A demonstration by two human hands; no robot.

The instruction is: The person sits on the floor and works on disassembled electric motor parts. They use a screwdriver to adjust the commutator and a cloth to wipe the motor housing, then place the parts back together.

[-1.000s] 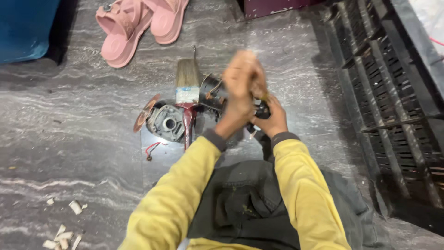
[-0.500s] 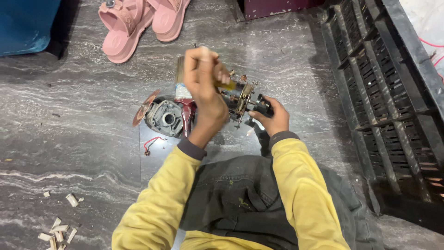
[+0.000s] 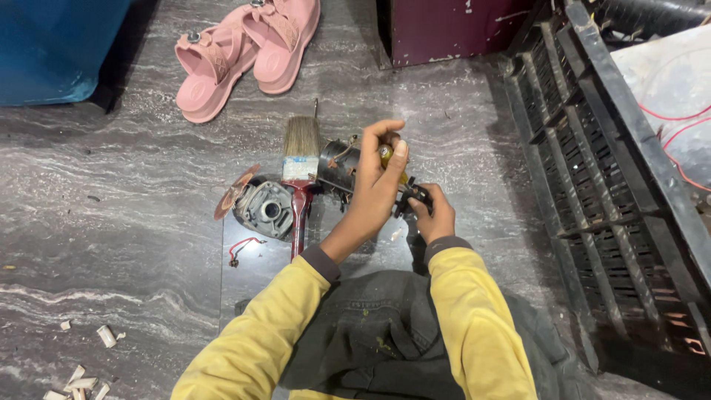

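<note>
While left hand (image 3: 378,185) grips a yellow-handled tool (image 3: 388,157) — right hand (image 3: 433,215) steadies it.

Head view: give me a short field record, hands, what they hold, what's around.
left hand: raised over the floor, fingers closed on a yellow-handled tool
right hand: grip on a small black part, low by the knee
motor housing: dark cylinder on the floor beside the left hand
paintbrush: lying flat, red handle toward the person
grey gear casing: left of the brush, with a reddish disc at its edge
pink sandals: a pair, farther away on the floor
black crate: at the right
</note>
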